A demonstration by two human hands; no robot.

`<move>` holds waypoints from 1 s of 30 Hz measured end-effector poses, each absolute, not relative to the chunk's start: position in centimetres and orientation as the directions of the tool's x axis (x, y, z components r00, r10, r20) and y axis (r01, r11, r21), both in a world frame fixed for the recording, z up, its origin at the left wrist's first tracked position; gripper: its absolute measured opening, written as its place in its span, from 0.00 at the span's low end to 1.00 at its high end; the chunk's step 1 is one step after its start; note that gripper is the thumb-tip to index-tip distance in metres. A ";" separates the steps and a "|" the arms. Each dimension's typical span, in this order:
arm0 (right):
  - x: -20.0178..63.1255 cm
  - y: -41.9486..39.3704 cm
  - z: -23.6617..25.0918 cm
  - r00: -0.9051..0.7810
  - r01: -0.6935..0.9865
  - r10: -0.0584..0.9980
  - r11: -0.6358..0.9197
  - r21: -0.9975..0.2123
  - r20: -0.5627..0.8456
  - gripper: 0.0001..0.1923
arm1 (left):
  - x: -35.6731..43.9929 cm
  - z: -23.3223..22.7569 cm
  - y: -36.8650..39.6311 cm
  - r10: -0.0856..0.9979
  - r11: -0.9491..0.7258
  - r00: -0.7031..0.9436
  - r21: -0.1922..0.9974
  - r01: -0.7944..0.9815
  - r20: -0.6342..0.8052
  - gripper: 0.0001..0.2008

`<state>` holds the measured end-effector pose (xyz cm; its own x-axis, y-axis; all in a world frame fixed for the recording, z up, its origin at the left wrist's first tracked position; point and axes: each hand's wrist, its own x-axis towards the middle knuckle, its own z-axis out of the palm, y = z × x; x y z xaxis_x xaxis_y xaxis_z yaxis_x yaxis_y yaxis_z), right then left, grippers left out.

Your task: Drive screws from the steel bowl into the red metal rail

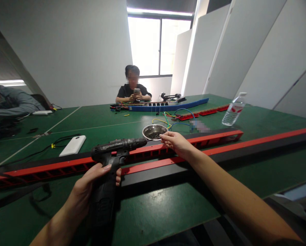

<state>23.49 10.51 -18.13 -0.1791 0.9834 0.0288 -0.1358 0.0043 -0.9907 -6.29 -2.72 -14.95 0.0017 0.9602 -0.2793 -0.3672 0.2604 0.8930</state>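
My left hand (pixel 91 184) grips the handle of a black cordless drill (pixel 117 147), whose nose points right along a long red and black strip (pixel 214 145) lying across the green table. My right hand (pixel 177 142) reaches forward over that strip, fingers pinched together just in front of a small steel bowl (pixel 154 131) holding several dark screws. Whether a screw sits between the fingertips I cannot tell.
A white power bank (pixel 72 145) with a black cable lies left. A water bottle (pixel 233 111) stands right. A blue strip (pixel 168 106), red strips (pixel 206 112) and coloured wires (pixel 178 118) lie further back. A person (pixel 133 90) sits opposite with a phone; another person's sleeve (pixel 11 104) is at far left.
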 end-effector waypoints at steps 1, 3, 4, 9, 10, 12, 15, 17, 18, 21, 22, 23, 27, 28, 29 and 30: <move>23.5 10.5 -18.2 -0.179 -0.139 0.983 0.004 -0.990 0.029 0.22 | -6.3 -15.0 -2.7 0.960 0.264 0.007 0.890 -0.371 -0.281 0.08; 23.5 10.6 -18.2 -0.182 -0.138 0.983 0.001 -0.990 0.026 0.21 | -6.3 -15.0 -2.7 0.958 0.271 0.016 0.885 -0.379 -0.286 0.08; 23.5 10.6 -18.2 -0.184 -0.135 0.983 0.002 -0.991 0.027 0.21 | -6.3 -15.1 -2.7 0.958 0.271 0.015 0.884 -0.381 -0.288 0.08; 23.5 10.6 -18.2 -0.196 -0.130 0.980 0.008 -0.991 0.034 0.21 | -6.4 -15.0 -2.8 0.953 0.280 0.001 0.877 -0.391 -0.303 0.07; 23.5 10.6 -18.2 -0.198 -0.131 0.980 0.006 -0.991 0.032 0.20 | -6.4 -15.0 -2.7 0.952 0.283 0.004 0.874 -0.395 -0.306 0.07; 23.5 10.6 -18.2 -0.195 -0.132 0.980 0.003 -0.991 0.029 0.20 | -6.5 -15.2 -2.6 0.953 0.282 0.011 0.872 -0.399 -0.303 0.08; 23.5 10.6 -18.3 -0.187 -0.146 0.982 -0.002 -0.989 0.026 0.21 | -6.6 -15.6 -2.0 0.959 0.272 0.034 0.885 -0.378 -0.280 0.11; 23.5 10.6 -18.3 -0.184 -0.155 0.983 -0.004 -0.988 0.025 0.21 | -6.7 -16.0 -1.7 0.963 0.265 0.041 0.900 -0.347 -0.268 0.13; 23.5 10.6 -18.3 -0.183 -0.158 0.983 -0.005 -0.987 0.024 0.21 | -6.7 -16.1 -1.5 0.964 0.260 0.038 0.908 -0.330 -0.262 0.14; 23.5 10.6 -18.3 -0.183 -0.159 0.983 -0.004 -0.987 0.026 0.21 | -6.8 -16.5 -1.3 0.970 0.239 0.025 0.930 -0.279 -0.241 0.14; 23.5 10.6 -18.2 -0.184 -0.160 0.983 -0.002 -0.987 0.028 0.21 | -6.8 -16.5 -1.2 0.971 0.235 0.027 0.934 -0.269 -0.237 0.14; 23.5 10.6 -18.2 -0.186 -0.160 0.982 0.000 -0.987 0.030 0.21 | -6.8 -16.6 -1.2 0.971 0.235 0.028 0.936 -0.263 -0.236 0.14; 23.5 10.5 -18.2 -0.198 -0.169 0.980 0.002 -0.986 0.036 0.21 | -7.0 -16.7 -1.1 0.967 0.251 0.020 0.934 -0.255 -0.254 0.13; 23.5 10.5 -18.2 -0.201 -0.170 0.979 0.002 -0.985 0.037 0.21 | -7.0 -16.6 -1.1 0.966 0.254 0.024 0.932 -0.257 -0.256 0.13; 23.5 10.5 -18.2 -0.204 -0.171 0.978 0.002 -0.985 0.038 0.21 | -7.0 -16.6 -1.1 0.966 0.257 0.033 0.930 -0.262 -0.257 0.13; 23.5 10.5 -18.1 -0.206 -0.173 0.978 0.002 -0.985 0.038 0.21 | -7.0 -16.5 -1.1 0.965 0.260 0.044 0.928 -0.268 -0.257 0.12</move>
<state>23.54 10.49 -18.14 -0.2057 0.9779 0.0381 -0.1731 0.0019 -0.9849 -7.00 -1.10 -16.54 0.0443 0.9653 -0.2573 -0.2675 0.2596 0.9279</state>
